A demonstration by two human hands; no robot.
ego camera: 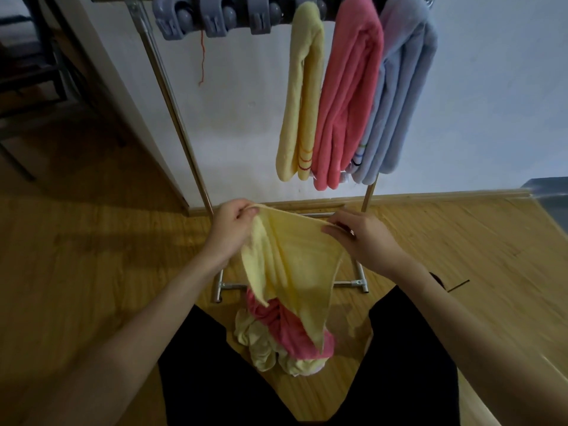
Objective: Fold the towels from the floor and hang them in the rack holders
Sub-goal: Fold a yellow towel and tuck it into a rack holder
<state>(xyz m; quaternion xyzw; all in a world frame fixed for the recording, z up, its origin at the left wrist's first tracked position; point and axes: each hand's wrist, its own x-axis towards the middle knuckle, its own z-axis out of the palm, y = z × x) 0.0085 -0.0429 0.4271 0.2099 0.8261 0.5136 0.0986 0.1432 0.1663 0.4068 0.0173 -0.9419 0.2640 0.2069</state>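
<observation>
Left hand [232, 230] pinches the top edge of the yellow towel [292, 265] at what looks like a corner, thumb over the hem, fingers curled behind. Cloth bunches just under that pinch, so the corner isn't clean. Fix: slide the pinch outward along the hem until the true corner sits in the fingertips.

Between the two grips the top edge runs nearly taut, slightly sagging toward the right. Below it the towel hangs twisted to a point, tip over the pile [276, 336] of pink and pale towels on the floor [92, 302], between the person's legs. Lift higher before folding, or the tail drags the pile with it.

Right hand [365, 238] holds the other end of the same hem, fingers curled over it; I can't tell whether it has the corner or just mid-edge, the knuckles hide it. My read: it's short of the corner, since loose cloth falls away below that grip. Walk the fingers right until the edge ends.

Then one shake to drop the twist, bring corner to corner, fold lengthwise again to a narrow strip.

Above the grips: rack holders [215, 16], three look free on the left; hung yellow towel [302, 96], pink towel [347, 103], blue towel [396, 99] fill the right. Target the free holder just left of the hung yellow one. Match their narrow width or it won't seat.
</observation>
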